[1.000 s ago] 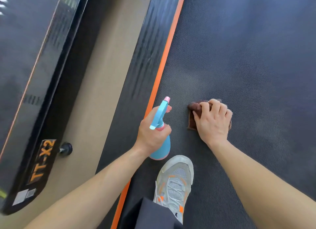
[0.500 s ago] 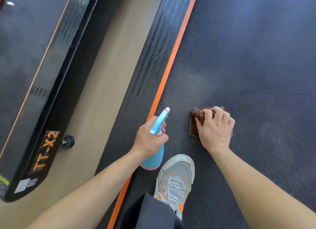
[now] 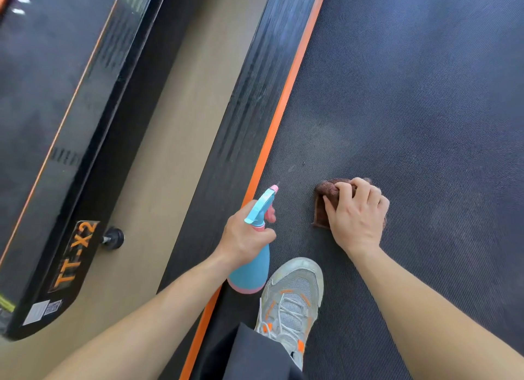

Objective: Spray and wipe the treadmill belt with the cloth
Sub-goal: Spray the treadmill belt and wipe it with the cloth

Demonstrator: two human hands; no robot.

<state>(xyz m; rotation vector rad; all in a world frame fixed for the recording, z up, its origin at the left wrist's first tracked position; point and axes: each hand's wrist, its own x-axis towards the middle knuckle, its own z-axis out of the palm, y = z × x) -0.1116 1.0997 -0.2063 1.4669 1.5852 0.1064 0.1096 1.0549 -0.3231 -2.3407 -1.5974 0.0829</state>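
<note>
On the treadmill belt (image 3: pixel 411 110), near its left orange strip (image 3: pixel 286 96), we've got the brown cloth (image 3: pixel 321 201) bunched under our right hand (image 3: pixel 354 218), fingers (image 3: pixel 365 189) curled round it & pressing it to the belt. Meanwhile our left hand (image 3: pixel 243 238) grips the blue spray bottle (image 3: pixel 251 272) by the neck, nozzle (image 3: pixel 273 188) aimed fwd over the belt, left of the cloth. Looks like we're mid spray-and-wipe. Next is prob. a squirt, then push the cloth thru that patch w/ steady pressure, clear of our shoe (image 3: pixel 292 294).
</note>
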